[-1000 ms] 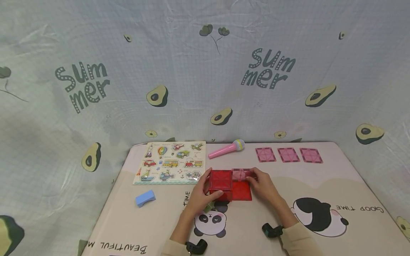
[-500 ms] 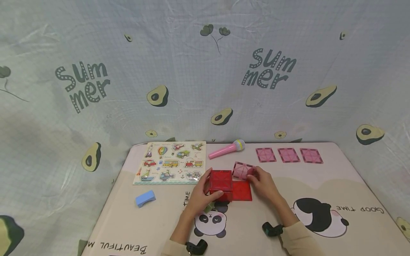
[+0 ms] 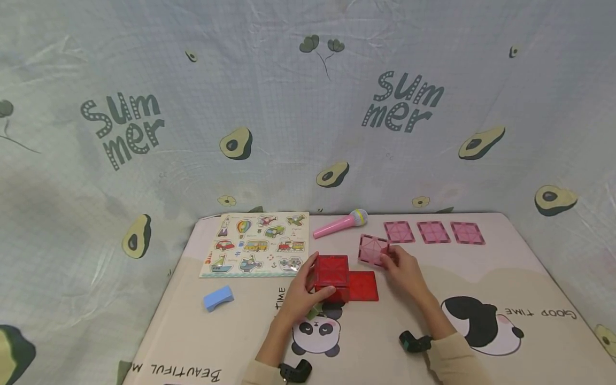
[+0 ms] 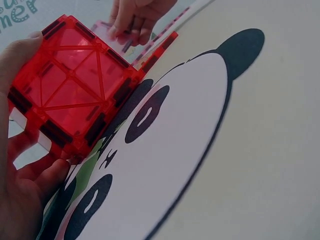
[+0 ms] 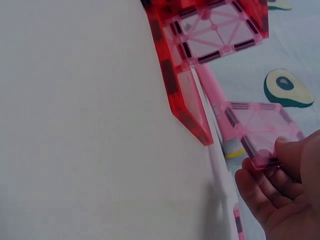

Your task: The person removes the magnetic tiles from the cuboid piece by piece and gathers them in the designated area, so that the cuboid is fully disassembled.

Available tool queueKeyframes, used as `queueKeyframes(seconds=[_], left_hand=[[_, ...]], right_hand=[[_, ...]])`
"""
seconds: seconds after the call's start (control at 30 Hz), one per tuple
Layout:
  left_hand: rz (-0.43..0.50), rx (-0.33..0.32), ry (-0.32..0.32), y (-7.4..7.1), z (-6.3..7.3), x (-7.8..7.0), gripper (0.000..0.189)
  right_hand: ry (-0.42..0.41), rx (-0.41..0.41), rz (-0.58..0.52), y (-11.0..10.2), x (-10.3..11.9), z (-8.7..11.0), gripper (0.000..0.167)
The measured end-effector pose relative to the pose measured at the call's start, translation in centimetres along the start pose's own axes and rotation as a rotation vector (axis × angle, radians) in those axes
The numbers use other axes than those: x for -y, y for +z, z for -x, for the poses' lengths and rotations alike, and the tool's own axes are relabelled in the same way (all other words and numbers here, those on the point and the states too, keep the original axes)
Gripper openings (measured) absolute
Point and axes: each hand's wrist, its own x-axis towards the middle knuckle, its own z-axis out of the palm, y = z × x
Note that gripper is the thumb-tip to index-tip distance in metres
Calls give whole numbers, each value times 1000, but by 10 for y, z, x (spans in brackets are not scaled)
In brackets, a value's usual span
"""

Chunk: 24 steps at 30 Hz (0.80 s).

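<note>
My left hand grips a box of magnetic tiles, its thumb on the near side and fingers round the left. The top and front of the box look red; in the right wrist view a pink side panel shows. Against the box's right side lies a flat red magnetic tile. My right hand pinches a pink magnetic tile by its edge, thumb on its face. That tile is tilted and apart from the box, behind and right of it.
Three pink tiles lie in a row at the back right. A pink toy microphone lies at the back, beside a vehicle puzzle board. A blue block is at the left. A printed cloth hangs behind the table.
The pink tile in my right hand has moved from beside the box, above the flat red tile, back and to the right, turning as it goes. My left hand stays on the box.
</note>
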Motion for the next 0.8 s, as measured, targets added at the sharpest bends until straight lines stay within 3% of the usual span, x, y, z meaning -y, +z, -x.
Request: queueKeyframes(seconds=[0.8], left_hand=[[-3,2,16,0,1,-1,92]], right_hand=[[26,-78,27,-37,-26,12,36]])
